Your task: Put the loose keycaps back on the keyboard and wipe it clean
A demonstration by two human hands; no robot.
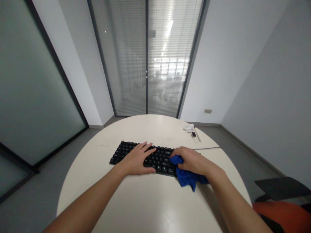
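A black keyboard [159, 160] lies across the middle of the round table, its keys facing up. My left hand [139, 158] rests flat on its left-middle part, fingers spread. A blue cloth [188, 178] is bunched in my right hand [188, 158], which presses it against the keyboard's right part. The cloth's loose end hangs over the near edge of the keyboard onto the tabletop. My right hand and the cloth hide most of the keys at that end.
The off-white round table [145, 200] carries a thin black cable [207, 148] running off its right edge. Crumpled white wrapping [189, 128] and a slim pale stick [197, 135] lie at the back right. An orange chair [282, 215] stands at the lower right.
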